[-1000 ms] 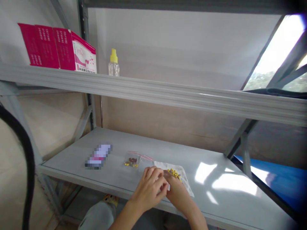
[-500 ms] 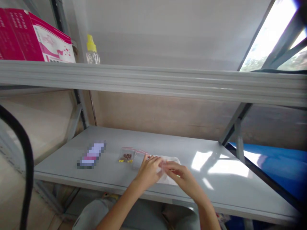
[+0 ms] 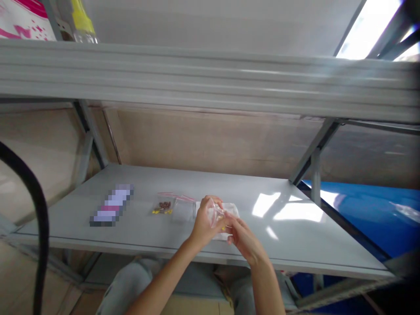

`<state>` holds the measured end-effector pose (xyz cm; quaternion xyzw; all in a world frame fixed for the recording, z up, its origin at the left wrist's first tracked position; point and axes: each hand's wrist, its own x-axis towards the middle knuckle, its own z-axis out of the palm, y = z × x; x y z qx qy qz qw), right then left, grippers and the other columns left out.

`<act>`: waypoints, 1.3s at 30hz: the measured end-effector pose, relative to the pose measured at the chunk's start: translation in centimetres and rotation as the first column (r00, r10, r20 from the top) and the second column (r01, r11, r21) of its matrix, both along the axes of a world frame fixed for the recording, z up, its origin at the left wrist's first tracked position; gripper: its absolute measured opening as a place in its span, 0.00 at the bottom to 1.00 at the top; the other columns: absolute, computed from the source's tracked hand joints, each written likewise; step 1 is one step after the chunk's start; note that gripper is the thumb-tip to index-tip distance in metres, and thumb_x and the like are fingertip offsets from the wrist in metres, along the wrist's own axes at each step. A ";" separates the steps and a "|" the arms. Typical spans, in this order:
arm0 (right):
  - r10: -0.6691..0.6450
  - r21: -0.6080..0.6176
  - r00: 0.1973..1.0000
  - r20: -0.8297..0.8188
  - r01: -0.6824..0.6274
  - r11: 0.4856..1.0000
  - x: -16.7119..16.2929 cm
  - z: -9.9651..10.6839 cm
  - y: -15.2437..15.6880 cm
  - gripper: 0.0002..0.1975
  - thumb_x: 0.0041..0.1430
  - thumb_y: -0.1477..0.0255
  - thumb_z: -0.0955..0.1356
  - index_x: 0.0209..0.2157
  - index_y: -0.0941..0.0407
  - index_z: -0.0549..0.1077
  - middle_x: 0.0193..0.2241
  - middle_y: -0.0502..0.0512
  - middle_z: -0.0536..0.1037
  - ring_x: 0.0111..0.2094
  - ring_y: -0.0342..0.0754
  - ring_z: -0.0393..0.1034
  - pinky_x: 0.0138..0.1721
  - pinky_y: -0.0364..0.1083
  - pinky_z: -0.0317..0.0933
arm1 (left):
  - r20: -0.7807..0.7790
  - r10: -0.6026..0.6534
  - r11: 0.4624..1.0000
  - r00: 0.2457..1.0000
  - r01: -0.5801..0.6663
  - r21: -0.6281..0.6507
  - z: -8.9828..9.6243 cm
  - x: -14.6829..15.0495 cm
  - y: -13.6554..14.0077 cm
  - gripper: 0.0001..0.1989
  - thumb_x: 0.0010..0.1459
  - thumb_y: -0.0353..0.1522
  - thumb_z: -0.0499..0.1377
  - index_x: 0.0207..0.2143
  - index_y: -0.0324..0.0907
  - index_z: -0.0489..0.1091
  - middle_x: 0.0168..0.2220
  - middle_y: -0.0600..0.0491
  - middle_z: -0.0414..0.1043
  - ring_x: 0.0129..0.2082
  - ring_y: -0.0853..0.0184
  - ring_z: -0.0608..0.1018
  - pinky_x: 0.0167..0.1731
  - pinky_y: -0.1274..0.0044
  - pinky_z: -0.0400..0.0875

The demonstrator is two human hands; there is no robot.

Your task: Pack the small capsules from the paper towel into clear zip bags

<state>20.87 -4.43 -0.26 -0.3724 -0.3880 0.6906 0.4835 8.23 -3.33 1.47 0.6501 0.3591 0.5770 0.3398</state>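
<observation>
A small clear zip bag [image 3: 213, 213] with a pinkish edge is held up between my hands, and its mouth looks spread. My left hand [image 3: 202, 223] is wrapped round the bag's left side. The fingers of my right hand [image 3: 244, 240] close on its lower right part, where a bit of yellow shows. Beneath my hands lies a white sheet or flat bag [image 3: 232, 209], partly covered by them. To the left are an empty-looking clear zip bag [image 3: 183, 210] and another zip bag [image 3: 163, 206] holding reddish-brown and yellow small pieces.
A blurred-out phone-like object [image 3: 113, 205] lies on the left of the grey table [image 3: 141, 232]. Above runs a thick shelf beam [image 3: 203, 78], with a yellow-capped bottle [image 3: 82, 22] and a pink-white box [image 3: 26, 22] on it. A black cable [image 3: 41, 218] hangs at the left.
My view has tilted down. My hands have turned the bag up, so its spread mouth and yellow contents now show. The right hand's fingers have shifted under its lower part.
</observation>
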 end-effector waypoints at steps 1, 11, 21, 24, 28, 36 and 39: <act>-0.025 0.003 1.000 -0.005 0.025 1.000 0.1 -0.1 0.0 0.15 0.47 0.59 0.71 0.34 0.55 0.75 0.30 0.53 0.78 0.27 0.43 0.73 0.12 0.33 0.58 | 0.002 -0.005 1.000 1.000 0.005 -0.015 -0.4 0.3 0.1 0.16 0.46 0.35 0.65 0.36 0.41 0.62 0.39 0.51 0.65 0.41 0.65 0.70 0.43 0.73 0.64; -0.481 -0.065 0.876 0.021 0.482 0.874 3.6 -2.8 1.1 0.20 0.43 0.60 0.73 0.38 0.56 0.75 0.35 0.55 0.79 0.27 0.44 0.75 0.15 0.35 0.62 | -0.219 0.035 0.997 0.975 -0.048 -0.054 -5.9 -0.3 0.7 0.57 0.27 0.40 0.73 0.58 0.46 0.45 0.54 0.44 0.59 0.53 0.55 0.65 0.52 0.64 0.61; -0.436 0.011 0.872 0.221 0.445 0.896 6.2 -3.6 1.1 0.29 0.40 0.62 0.74 0.46 0.58 0.73 0.35 0.57 0.80 0.35 0.52 0.76 0.22 0.40 0.70 | -0.688 0.191 0.976 0.700 -0.061 0.209 -5.9 -0.8 0.3 0.44 0.48 0.46 0.62 0.62 0.45 0.43 0.64 0.43 0.47 0.64 0.54 0.47 0.58 0.60 0.50; -0.423 0.016 0.872 0.248 0.433 0.901 5.9 -3.7 1.2 0.31 0.38 0.61 0.75 0.46 0.58 0.73 0.33 0.58 0.80 0.35 0.54 0.76 0.22 0.42 0.70 | -0.786 0.156 0.981 0.598 0.002 0.196 -6.0 -0.6 0.2 0.38 0.55 0.44 0.56 0.63 0.47 0.42 0.65 0.46 0.44 0.65 0.57 0.44 0.59 0.60 0.49; -0.428 0.029 0.874 0.230 0.434 0.901 5.4 -3.9 1.5 0.32 0.34 0.62 0.76 0.44 0.59 0.73 0.31 0.56 0.80 0.35 0.54 0.76 0.22 0.44 0.71 | -0.856 0.144 0.985 0.496 0.015 0.174 -6.4 -0.4 0.4 0.32 0.59 0.44 0.51 0.63 0.48 0.45 0.65 0.49 0.45 0.64 0.56 0.45 0.59 0.60 0.50; -0.493 0.079 0.839 0.229 0.489 0.869 5.1 -3.9 1.5 0.35 0.33 0.61 0.76 0.45 0.63 0.72 0.31 0.59 0.80 0.32 0.54 0.76 0.24 0.46 0.73 | -0.880 0.174 0.981 0.442 -0.004 0.192 -6.8 -0.3 0.4 0.30 0.61 0.44 0.48 0.62 0.45 0.47 0.64 0.47 0.46 0.64 0.57 0.50 0.59 0.62 0.51; -0.507 0.099 0.821 0.261 0.500 0.861 4.9 -3.9 1.5 0.34 0.34 0.61 0.76 0.44 0.64 0.73 0.29 0.59 0.80 0.31 0.54 0.76 0.26 0.47 0.73 | -0.877 0.192 0.978 0.440 -0.010 0.209 -7.0 -0.4 0.3 0.30 0.61 0.44 0.47 0.62 0.43 0.48 0.64 0.46 0.47 0.63 0.58 0.51 0.59 0.63 0.51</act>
